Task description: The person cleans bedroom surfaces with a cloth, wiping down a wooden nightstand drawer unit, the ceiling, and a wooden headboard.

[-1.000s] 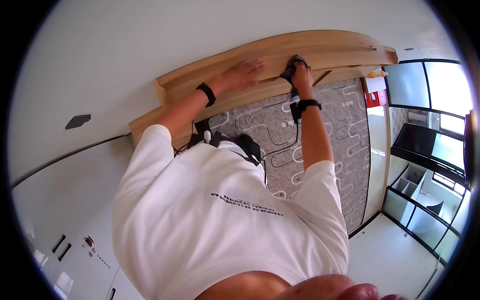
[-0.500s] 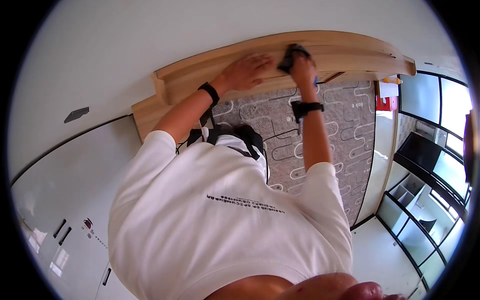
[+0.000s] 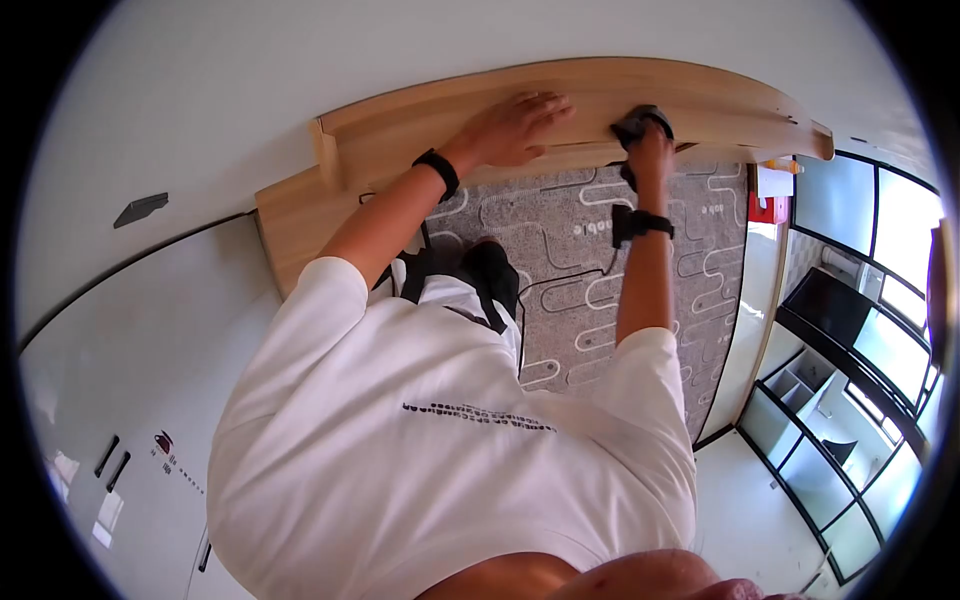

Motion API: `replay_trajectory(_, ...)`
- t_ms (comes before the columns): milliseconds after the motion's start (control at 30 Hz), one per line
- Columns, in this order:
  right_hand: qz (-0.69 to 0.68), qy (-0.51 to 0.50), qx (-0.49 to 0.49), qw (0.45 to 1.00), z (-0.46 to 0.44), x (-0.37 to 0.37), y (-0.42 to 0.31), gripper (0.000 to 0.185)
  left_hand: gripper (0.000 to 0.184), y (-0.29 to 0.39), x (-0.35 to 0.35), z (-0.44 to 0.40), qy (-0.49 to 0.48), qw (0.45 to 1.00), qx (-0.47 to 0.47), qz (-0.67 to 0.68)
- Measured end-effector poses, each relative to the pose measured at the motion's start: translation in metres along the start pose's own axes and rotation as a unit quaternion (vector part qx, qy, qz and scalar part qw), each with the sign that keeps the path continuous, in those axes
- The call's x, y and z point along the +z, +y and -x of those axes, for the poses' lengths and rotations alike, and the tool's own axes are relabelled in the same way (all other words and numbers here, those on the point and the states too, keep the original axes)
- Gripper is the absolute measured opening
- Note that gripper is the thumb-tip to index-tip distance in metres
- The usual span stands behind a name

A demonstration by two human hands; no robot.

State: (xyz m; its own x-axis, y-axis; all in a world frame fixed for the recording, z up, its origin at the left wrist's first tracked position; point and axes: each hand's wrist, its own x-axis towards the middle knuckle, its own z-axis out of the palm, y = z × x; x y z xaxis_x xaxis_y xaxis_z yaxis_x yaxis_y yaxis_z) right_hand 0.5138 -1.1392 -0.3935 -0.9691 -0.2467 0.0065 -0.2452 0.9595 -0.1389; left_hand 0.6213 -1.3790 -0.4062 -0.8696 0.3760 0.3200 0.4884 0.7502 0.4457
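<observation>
A long light-wood ledge [image 3: 420, 117] with a raised edge runs along the white wall in the head view. My left hand [image 3: 515, 128] rests flat on the wood, fingers spread, holding nothing. To its right, my right hand [image 3: 650, 155] grips a dark grey cloth [image 3: 640, 122] pressed against the ledge surface. The fingers are partly hidden behind the cloth and the back of the hand. Each wrist wears a black band.
Below the ledge lies a grey-brown patterned rug [image 3: 575, 290], with a black cable [image 3: 570, 276] across it. White glossy cabinet doors [image 3: 130, 370] stand at left. A red box [image 3: 768, 210] and black-framed glass panels [image 3: 838, 200] are at right.
My right hand has slid the cloth rightward along the ledge. My left hand has also shifted a little to the right, staying spread on the wood.
</observation>
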Motion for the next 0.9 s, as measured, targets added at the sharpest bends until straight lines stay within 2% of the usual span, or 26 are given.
replay_trajectory(67,-0.043,0.038,-0.082,0.995,0.029,0.022,-0.027,0.044,0.076,0.0,-0.001,-0.001,0.023,1.0,-0.009,0.002)
replay_trajectory(100,-0.053,0.026,-0.064,0.996,0.046,0.026,-0.05,0.045,0.076,0.002,-0.003,-0.001,0.026,1.0,-0.009,0.003)
replay_trajectory(133,-0.123,-0.002,-0.059,0.991,0.062,0.02,-0.071,0.047,0.075,0.004,-0.007,-0.001,0.02,1.0,-0.006,0.001)
replay_trajectory(167,-0.146,0.046,-0.091,0.984,0.079,0.023,-0.087,0.046,0.074,0.005,-0.01,-0.001,0.012,1.0,-0.002,-0.001)
replay_trajectory(200,-0.144,0.051,-0.091,0.984,0.09,0.024,-0.094,0.045,0.074,0.002,-0.005,0.0,0.011,1.0,0.003,0.001)
replay_trajectory(300,-0.131,0.06,-0.084,0.986,0.085,0.017,-0.08,0.044,0.066,-0.008,0.001,-0.007,0.018,0.999,0.036,-0.015)
replay_trajectory(367,-0.121,0.054,-0.077,0.988,0.066,0.016,-0.05,0.043,0.054,-0.003,0.005,-0.003,0.054,0.998,0.04,-0.019)
replay_trajectory(433,-0.075,0.048,-0.009,0.996,0.043,0.02,-0.022,0.038,0.048,-0.006,0.005,0.001,0.039,0.998,0.052,-0.022)
replay_trajectory(567,-0.01,0.025,0.023,0.999,0.033,0.002,-0.035,0.032,0.036,-0.012,0.015,0.001,0.036,0.997,0.05,-0.056)
replay_trajectory(633,0.02,-0.009,0.052,0.998,0.046,-0.002,-0.071,0.029,0.035,-0.014,0.012,0.0,0.054,0.995,0.063,-0.05)
replay_trajectory(700,-0.004,-0.017,0.041,0.999,0.053,0.003,-0.096,0.022,0.034,-0.007,0.007,0.001,0.068,0.995,0.065,-0.037)
replay_trajectory(767,-0.037,0.009,0.023,0.999,0.059,-0.002,-0.111,0.023,0.037,0.0,-0.007,-0.007,-0.008,0.999,0.02,-0.037)
replay_trajectory(800,-0.065,0.005,0.013,0.998,0.06,-0.001,-0.11,0.024,0.037,-0.001,-0.001,-0.005,-0.005,0.999,0.019,-0.042)
replay_trajectory(867,-0.077,-0.024,-0.021,0.997,0.062,-0.004,-0.106,0.029,0.04,-0.002,0.001,0.005,0.06,0.993,0.097,0.023)
replay_trajectory(900,-0.079,-0.02,-0.028,0.996,0.056,-0.006,-0.101,0.029,0.04,0.002,-0.006,0.003,0.064,0.993,0.095,0.015)
